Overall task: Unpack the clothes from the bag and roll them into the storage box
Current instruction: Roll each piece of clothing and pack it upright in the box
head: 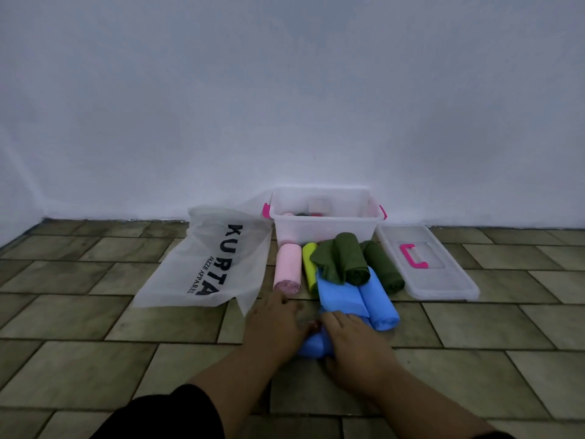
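Several rolls [287,267] laid on floor before box [323,231]; few items boxed. Bag [209,261] flat, judged emptied. Blue cloth [338,296] part-rolled, pressed by flat left hand [275,324], gripped by right hand [351,340].

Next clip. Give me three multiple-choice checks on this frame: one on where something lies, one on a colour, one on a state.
1. The printed bag lies:
A) on the floor left of the storage box
B) inside it
C) in the person's lap

2. The handle on the lid is:
A) blue
B) green
C) pink

3. The blue cloth under the left hand and right hand is:
A) partly rolled
B) spread wholly flat
C) packed in the box

Answers:
1 A: it lies flat on the tiles, left of the box.
2 C: the handle is bright pink on clear plastic.
3 A: the near end is rolled under both hands, the far part is flat.
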Demonstrator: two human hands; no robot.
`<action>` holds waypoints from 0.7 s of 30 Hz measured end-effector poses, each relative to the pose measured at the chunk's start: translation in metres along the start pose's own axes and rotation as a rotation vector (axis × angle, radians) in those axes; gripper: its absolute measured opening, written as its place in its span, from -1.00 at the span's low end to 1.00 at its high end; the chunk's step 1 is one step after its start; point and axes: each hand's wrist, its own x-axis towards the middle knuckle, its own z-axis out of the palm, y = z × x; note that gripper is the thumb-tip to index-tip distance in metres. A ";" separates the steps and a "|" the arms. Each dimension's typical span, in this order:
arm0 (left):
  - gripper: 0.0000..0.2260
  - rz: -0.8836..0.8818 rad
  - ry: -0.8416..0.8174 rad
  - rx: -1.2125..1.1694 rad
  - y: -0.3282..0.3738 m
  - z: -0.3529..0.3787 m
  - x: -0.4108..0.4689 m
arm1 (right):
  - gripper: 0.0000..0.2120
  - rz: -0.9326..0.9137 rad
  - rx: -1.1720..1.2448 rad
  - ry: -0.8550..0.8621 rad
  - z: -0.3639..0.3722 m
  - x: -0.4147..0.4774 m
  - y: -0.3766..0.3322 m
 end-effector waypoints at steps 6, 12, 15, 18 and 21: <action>-0.30 -0.765 -0.076 -1.226 0.039 0.008 -0.023 | -0.75 0.267 0.245 -0.077 -0.002 0.009 -0.006; -0.60 -0.803 0.038 -1.463 0.038 0.013 -0.020 | -0.76 0.390 0.657 -0.092 0.002 -0.005 -0.021; -0.66 -0.745 0.113 -1.473 0.032 0.015 -0.022 | -0.73 0.406 0.802 -0.161 -0.005 -0.003 -0.018; -0.75 -0.623 0.050 -1.565 0.035 0.008 -0.020 | -0.74 0.507 1.045 -0.197 -0.018 0.010 -0.007; -0.57 -0.294 0.096 -1.498 0.042 -0.005 -0.011 | -0.49 0.416 1.209 -0.248 -0.041 0.025 0.007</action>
